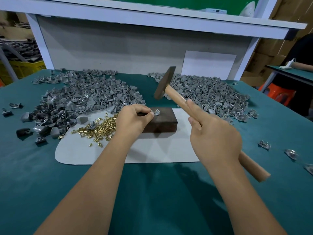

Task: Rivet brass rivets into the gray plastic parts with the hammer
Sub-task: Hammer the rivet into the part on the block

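Observation:
A dark wooden block (162, 122) lies on a pale mat (94, 153) in the middle of the green table. On its top sits one gray plastic part (156, 112), which my left hand (133, 118) pinches at its left edge. My right hand (213, 134) grips the wooden handle of the hammer (165, 83), index finger stretched along the handle. The dark hammer head hangs raised above and behind the block. A heap of brass rivets (100, 128) lies on the mat just left of my left hand.
A big pile of gray parts (84, 97) covers the table's back left, another pile (208, 94) the back right. A few single parts (264, 144) lie at the right edge. A white shelf frame (152, 22) stands behind. Another person sits at far right.

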